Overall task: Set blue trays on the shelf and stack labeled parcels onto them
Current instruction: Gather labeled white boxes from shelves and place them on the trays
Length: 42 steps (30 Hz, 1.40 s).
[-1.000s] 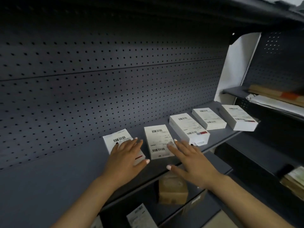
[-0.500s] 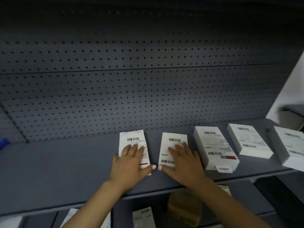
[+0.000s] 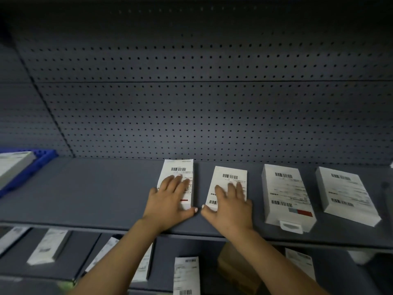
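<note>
Several white labeled parcels lie in a row on the grey shelf (image 3: 95, 194). My left hand (image 3: 170, 201) rests flat on the leftmost parcel (image 3: 180, 167), fingers straight. My right hand (image 3: 230, 205) lies flat on the second parcel (image 3: 231, 174). To the right sit a thicker parcel with a hang tab (image 3: 285, 194) and another parcel (image 3: 346, 194). A blue tray (image 3: 45, 157) stands at the far left of the shelf and holds a white parcel (image 3: 14, 165).
A dark perforated back panel (image 3: 202, 113) rises behind the shelf. The lower shelf holds more labeled parcels (image 3: 186, 275), dark flat boxes (image 3: 46, 248) and a brown cardboard box (image 3: 231, 267). Bare shelf surface stretches between the blue tray and my left hand.
The view has swung left, which brings the blue tray into sight. Both hands have stayed flat on the two leftmost parcels, which now lie nearly parallel.
</note>
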### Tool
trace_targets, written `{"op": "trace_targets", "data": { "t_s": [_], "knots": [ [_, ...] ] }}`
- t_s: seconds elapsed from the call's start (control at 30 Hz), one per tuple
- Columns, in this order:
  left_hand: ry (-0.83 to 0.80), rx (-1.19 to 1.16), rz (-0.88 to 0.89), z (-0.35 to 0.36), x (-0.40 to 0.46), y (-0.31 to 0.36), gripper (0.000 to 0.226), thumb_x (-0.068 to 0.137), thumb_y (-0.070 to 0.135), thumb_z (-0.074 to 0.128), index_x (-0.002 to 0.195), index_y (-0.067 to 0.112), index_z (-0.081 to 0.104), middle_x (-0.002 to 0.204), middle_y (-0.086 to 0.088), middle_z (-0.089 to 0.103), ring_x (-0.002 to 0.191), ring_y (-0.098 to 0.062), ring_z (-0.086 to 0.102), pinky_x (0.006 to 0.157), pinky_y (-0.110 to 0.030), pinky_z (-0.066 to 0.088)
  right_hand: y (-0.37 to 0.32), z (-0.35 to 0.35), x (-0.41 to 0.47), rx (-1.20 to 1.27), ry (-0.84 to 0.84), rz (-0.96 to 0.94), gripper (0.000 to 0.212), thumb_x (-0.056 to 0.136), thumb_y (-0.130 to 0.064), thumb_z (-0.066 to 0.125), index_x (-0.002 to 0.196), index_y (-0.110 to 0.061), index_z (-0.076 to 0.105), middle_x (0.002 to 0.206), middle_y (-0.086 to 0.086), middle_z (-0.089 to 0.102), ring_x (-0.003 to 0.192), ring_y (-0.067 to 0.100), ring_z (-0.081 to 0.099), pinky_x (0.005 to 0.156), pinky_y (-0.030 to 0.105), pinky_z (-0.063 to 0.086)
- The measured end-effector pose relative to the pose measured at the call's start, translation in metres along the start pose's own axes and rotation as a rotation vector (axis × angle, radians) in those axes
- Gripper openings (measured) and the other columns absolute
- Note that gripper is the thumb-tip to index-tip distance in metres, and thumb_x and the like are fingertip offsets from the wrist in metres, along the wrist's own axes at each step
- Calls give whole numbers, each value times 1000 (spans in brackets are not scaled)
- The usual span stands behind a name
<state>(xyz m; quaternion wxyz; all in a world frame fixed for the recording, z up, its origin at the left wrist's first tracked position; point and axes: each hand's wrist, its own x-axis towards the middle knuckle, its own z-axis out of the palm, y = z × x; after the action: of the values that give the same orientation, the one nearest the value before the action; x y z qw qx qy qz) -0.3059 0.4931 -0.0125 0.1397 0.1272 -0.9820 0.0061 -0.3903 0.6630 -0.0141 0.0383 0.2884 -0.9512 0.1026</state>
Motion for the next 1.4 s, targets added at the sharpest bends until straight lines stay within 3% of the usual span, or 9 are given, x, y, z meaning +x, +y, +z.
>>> {"op": "trace_targets", "data": {
  "t_s": [0.1, 0.17, 0.27, 0.37, 0.57, 0.83, 0.97, 1.1, 1.4],
  "knots": [
    [-81, 26, -22, -6, 0, 2, 95, 68, 81, 27, 146, 27, 30, 154, 2, 27, 141, -21, 23, 99, -50, 37, 8, -2, 0, 11, -15, -47, 73, 78, -68, 38, 140, -28, 35, 153, 7, 24, 144, 30, 8, 100, 46, 33],
    [-96, 3, -26, -12, -3, 2, 94, 67, 80, 26, 147, 29, 25, 155, 4, 22, 142, -19, 17, 103, -49, 34, 13, -8, 0, 32, -14, -83, 72, 78, -67, 41, 139, -29, 38, 152, 3, 28, 144, 27, 12, 102, 45, 33],
    [31, -56, 5, -26, -13, -1, 85, 68, 74, 44, 139, 27, 42, 147, 0, 39, 134, -21, 33, 91, -53, 45, 16, -22, 0, 60, 47, -144, 76, 72, -68, 34, 136, -30, 45, 148, -2, 37, 141, 23, 21, 101, 44, 34],
    [184, -59, 10, -45, -32, -10, 79, 69, 70, 52, 134, 25, 47, 140, 0, 47, 129, -20, 38, 83, -49, 49, 10, -37, -5, 137, 122, -223, 80, 66, -69, 32, 131, -29, 53, 145, -1, 43, 140, 24, 27, 103, 48, 34],
    [311, -49, -52, -87, -83, -54, 77, 70, 67, 56, 133, 23, 49, 140, 2, 46, 129, -19, 39, 87, -45, 48, -26, -50, -24, 210, 209, -419, 64, 67, -63, 49, 118, -27, 64, 132, -1, 57, 130, 24, 45, 95, 49, 45],
    [323, 38, -100, -119, -164, -143, 78, 72, 67, 56, 136, 23, 45, 142, 0, 45, 129, -21, 40, 90, -47, 49, -142, -52, -41, 336, 247, -573, 62, 67, -59, 51, 116, -24, 67, 129, 0, 60, 126, 24, 50, 95, 51, 47],
    [340, 41, -126, -132, -209, -205, 77, 73, 66, 57, 135, 21, 46, 141, -2, 46, 128, -24, 43, 89, -50, 49, -217, -44, -54, 356, 225, -591, 67, 66, -64, 46, 121, -28, 63, 135, -6, 54, 131, 17, 42, 100, 43, 40],
    [327, 66, -165, -146, -253, -267, 78, 72, 68, 56, 135, 22, 46, 142, -1, 45, 128, -24, 43, 88, -50, 50, -288, -35, -68, 382, 134, -586, 77, 64, -71, 37, 131, -37, 52, 145, -15, 39, 138, 5, 24, 106, 25, 21],
    [286, 106, -216, -175, -308, -379, 79, 73, 71, 53, 136, 25, 45, 142, 2, 45, 130, -19, 38, 93, -46, 45, -418, -18, -81, 422, 72, -592, 63, 74, -59, 60, 132, -36, 51, 145, -16, 39, 138, 4, 23, 110, 33, 25]
  ]
}}
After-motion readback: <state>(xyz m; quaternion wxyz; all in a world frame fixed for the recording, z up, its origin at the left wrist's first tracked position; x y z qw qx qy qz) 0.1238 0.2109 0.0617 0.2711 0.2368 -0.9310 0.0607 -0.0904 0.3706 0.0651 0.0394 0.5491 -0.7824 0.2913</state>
